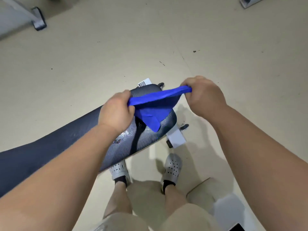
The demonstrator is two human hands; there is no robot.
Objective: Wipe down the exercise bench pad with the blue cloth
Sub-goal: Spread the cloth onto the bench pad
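Note:
A blue cloth [153, 105] is stretched in the air between my two hands, above the near end of the bench pad. My left hand [116, 110] grips its left end and my right hand [202, 95] grips its right end, both closed tight. A loose corner of the cloth hangs down to just above the pad. The black textured bench pad [146, 140] runs from the centre out to the lower left, with a shiny wet-looking patch near my left wrist. My forearms hide part of the pad.
The bench's white frame foot [176, 138] sticks out right of the pad. My feet in grey perforated clogs [172, 167] stand just below the pad's end. Grey machine bases sit at the top left [39, 19] and top right. Beige floor all around.

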